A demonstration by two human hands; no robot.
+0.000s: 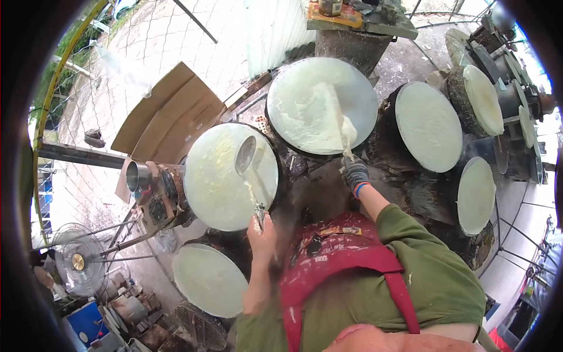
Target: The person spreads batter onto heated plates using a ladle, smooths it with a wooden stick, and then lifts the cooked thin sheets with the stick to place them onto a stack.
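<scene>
My left hand (262, 233) grips the long handle of a metal ladle (245, 155), whose bowl hangs over a round hot plate (218, 188) coated with pale yellowish batter. My right hand (355, 172), in a dark glove, holds a thin stick (340, 124) that reaches across another round plate (305, 88). A translucent batter sheet (325, 117) is lifting and folding around that stick. I wear a green shirt and a red batter-stained apron.
Several more round plates with pale sheets stand around: one at lower left (208, 280), one at upper right (428, 126), another at right (475, 195). A fan (78, 261) is at the left. Cardboard (167, 114) leans behind the plates. A cluttered bench (358, 17) is at the top.
</scene>
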